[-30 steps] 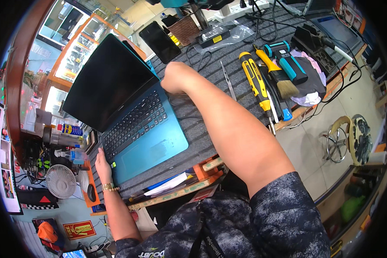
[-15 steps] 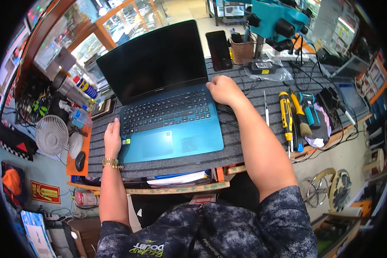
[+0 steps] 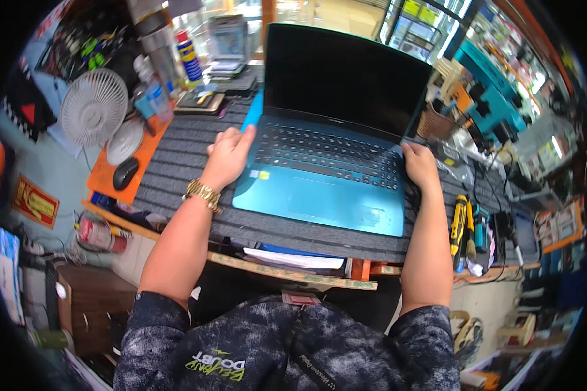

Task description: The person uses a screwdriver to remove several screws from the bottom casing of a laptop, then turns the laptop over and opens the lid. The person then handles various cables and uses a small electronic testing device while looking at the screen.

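Note:
An opened teal laptop [image 3: 319, 202] sits on the grey striped mat [image 3: 176, 166], its dark screen [image 3: 346, 78] tilted back. At the laptop's left edge my left hand [image 3: 228, 158] is closed, thumb pointing up along the side. My right hand [image 3: 421, 166] grips the opposite edge near the hinge, with its fingers curled and partly hidden. A gold watch [image 3: 203, 194] circles my left wrist. Behind the left hand a bright blue strip [image 3: 254, 109] shows beside the screen; what it belongs to is unclear.
Left of the mat are a black mouse [image 3: 125, 173], a white fan [image 3: 94, 106] and a spray can [image 3: 189, 58]. On the right lie a yellow screwdriver [image 3: 459, 225] and a brush [image 3: 471, 244]. Further back are a woven pen holder [image 3: 435, 122] and a teal microscope [image 3: 496, 98].
The view has swung, so the laptop appears further right and turned clockwise. My left hand has moved up along its edge, fingers now curled. The blue strip has come into sight.

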`<state>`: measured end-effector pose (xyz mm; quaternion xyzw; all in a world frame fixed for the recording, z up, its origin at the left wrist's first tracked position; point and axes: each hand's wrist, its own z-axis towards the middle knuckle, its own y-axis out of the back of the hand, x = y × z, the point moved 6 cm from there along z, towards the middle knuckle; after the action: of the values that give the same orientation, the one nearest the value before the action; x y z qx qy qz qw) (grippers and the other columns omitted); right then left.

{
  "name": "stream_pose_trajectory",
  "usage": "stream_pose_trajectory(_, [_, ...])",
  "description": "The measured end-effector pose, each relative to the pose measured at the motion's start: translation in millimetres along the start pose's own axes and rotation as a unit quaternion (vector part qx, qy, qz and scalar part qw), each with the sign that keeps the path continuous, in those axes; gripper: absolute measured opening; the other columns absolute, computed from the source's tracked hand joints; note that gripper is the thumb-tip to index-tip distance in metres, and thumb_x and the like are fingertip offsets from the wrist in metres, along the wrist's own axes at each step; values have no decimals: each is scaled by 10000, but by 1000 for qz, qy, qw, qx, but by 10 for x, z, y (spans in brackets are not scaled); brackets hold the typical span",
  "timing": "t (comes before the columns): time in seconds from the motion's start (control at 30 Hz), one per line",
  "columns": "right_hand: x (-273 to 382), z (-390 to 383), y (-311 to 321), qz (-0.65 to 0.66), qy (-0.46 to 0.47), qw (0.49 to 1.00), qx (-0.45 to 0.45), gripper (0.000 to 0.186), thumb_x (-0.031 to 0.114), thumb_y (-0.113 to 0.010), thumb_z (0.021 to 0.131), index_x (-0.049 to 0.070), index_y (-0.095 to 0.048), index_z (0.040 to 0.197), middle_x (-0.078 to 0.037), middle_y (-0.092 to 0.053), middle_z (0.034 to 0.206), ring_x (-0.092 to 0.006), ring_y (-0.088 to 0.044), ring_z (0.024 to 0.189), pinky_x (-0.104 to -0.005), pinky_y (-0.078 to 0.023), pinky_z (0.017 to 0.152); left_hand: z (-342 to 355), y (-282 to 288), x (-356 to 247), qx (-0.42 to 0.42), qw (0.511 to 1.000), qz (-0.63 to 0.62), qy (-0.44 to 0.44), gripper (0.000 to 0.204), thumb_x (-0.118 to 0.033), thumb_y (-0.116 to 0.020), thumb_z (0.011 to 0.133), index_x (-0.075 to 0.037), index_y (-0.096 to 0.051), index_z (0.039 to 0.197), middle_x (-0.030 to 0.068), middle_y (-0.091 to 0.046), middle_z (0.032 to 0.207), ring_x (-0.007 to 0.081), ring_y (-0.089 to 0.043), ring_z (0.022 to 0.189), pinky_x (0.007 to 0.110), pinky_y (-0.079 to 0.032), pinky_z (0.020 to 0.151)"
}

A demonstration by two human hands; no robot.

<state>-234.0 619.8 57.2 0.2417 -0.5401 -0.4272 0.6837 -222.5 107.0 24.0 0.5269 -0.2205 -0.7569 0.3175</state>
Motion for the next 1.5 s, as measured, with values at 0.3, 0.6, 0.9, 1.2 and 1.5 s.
stream_pose_trajectory(0.3, [367,-634,691,6,173,945,-279,270,152,-665,1183,-47,-761,1338,-116,-771,1236,-194,-717,1091,-321,-568,973,462,-14,322,126,974,-173,72,895,-747,-420,1170,37,-764,1430,257,-808,1329,332,-764,1268,443,-563,1125])
stream_pose_trajectory(0.6, [706,-2217,245,-147,147,974,-93,482,283,-579,1202,-5,-630,1584,-221,-590,1640,-394,-532,1539,-513,-362,1317,630,165,331,124,979,-136,-89,667,-496,-468,1191,68,-815,1105,348,-784,1147,537,-739,1166,588,-561,1055])
stream_pose_trajectory(0.9, [706,-2298,37,-205,124,968,-70,581,365,-462,1228,-5,-557,1665,-248,-491,1741,-432,-420,1644,-546,-274,1370,621,227,346,146,972,-181,-48,661,-428,-429,1210,106,-815,1161,373,-778,1246,527,-735,1243,580,-542,1152])
stream_pose_trajectory(1.2, [680,-2274,15,-212,113,969,-63,588,379,-476,1225,0,-547,1670,-244,-491,1741,-425,-414,1647,-540,-259,1378,586,344,363,153,969,-185,-64,644,-424,-425,1214,83,-823,1209,342,-786,1285,508,-731,1278,570,-541,1172])
stream_pose_trajectory(1.5, [711,-2243,-19,-224,124,964,-73,541,321,-501,1230,-20,-568,1644,-239,-544,1684,-404,-483,1599,-491,-308,1352,610,323,320,170,969,-157,-81,514,-326,-488,1153,36,-848,1205,294,-811,1266,462,-767,1229,550,-581,1110])
